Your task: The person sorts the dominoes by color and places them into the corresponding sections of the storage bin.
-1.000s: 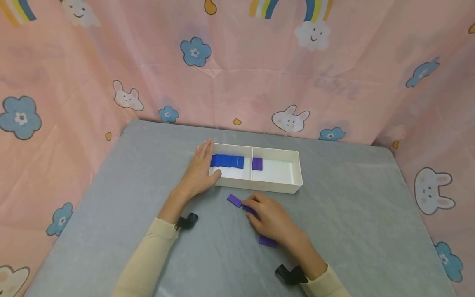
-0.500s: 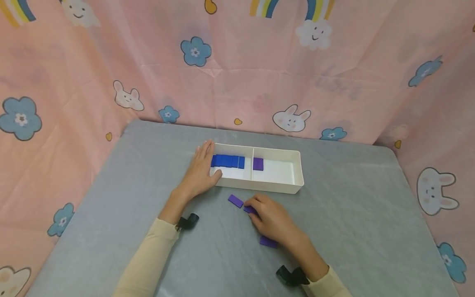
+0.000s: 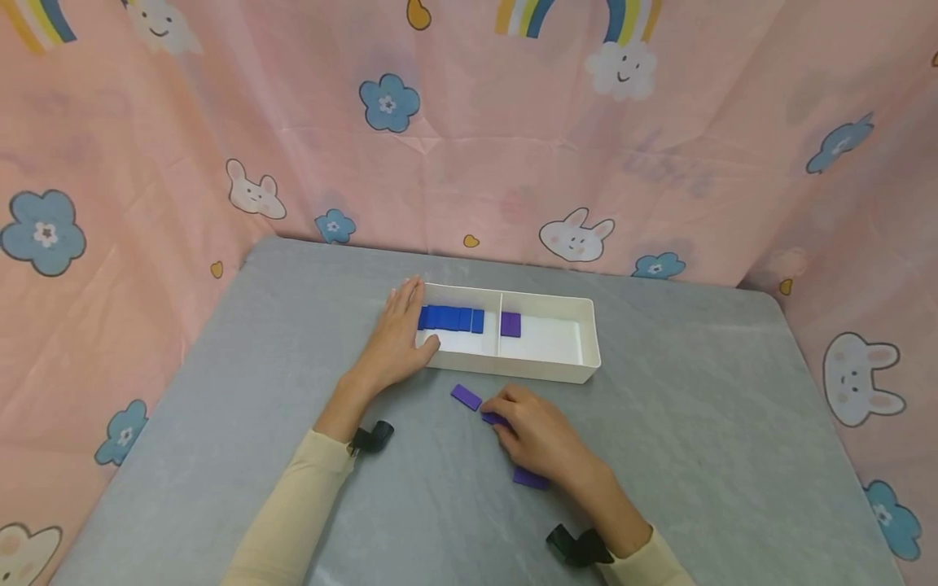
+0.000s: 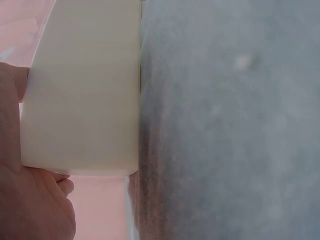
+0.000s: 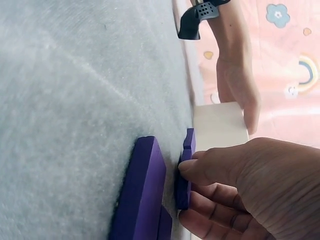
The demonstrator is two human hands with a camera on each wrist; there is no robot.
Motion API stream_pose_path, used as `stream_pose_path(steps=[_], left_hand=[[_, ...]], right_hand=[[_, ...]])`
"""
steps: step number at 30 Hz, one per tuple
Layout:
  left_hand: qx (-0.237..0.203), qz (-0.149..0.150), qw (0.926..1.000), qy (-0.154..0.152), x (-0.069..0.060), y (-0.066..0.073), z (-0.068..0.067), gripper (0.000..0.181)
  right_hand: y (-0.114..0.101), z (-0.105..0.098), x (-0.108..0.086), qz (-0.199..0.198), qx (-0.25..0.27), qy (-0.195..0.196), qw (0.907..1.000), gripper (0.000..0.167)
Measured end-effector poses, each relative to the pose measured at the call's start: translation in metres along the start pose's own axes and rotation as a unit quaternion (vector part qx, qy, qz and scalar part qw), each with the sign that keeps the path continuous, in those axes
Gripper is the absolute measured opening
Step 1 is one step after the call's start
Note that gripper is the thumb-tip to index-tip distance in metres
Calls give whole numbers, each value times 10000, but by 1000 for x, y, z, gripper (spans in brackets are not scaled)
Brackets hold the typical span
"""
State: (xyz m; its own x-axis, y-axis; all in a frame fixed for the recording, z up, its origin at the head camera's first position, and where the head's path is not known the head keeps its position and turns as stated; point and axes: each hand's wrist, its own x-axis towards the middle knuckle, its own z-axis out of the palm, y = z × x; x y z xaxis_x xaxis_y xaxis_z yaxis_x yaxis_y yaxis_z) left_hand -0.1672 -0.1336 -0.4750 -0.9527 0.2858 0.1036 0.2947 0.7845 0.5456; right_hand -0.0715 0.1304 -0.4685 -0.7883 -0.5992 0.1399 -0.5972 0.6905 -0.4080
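Pinching a purple tile in front of the white box, the right hand shows in my wrist view; I see the left hand, fingers straight, touching the box's left end.

A pink cloth hangs in soft folds behind and beside the table, printed with blue flowers, white rabbits and rainbows. The tabletop is mottled grey with rounded far corners, under soft light.

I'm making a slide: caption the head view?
Left hand on a divided box, blue tiles inside, right hand pinching a purple tile.
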Motion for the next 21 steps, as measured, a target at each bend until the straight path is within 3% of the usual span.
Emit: stream_pose_path(steps=[21], left_hand=[[-65, 19, 10000, 38, 0, 0, 1, 93]], right_hand=[[-4, -5, 1, 95, 139, -56, 9998, 23]])
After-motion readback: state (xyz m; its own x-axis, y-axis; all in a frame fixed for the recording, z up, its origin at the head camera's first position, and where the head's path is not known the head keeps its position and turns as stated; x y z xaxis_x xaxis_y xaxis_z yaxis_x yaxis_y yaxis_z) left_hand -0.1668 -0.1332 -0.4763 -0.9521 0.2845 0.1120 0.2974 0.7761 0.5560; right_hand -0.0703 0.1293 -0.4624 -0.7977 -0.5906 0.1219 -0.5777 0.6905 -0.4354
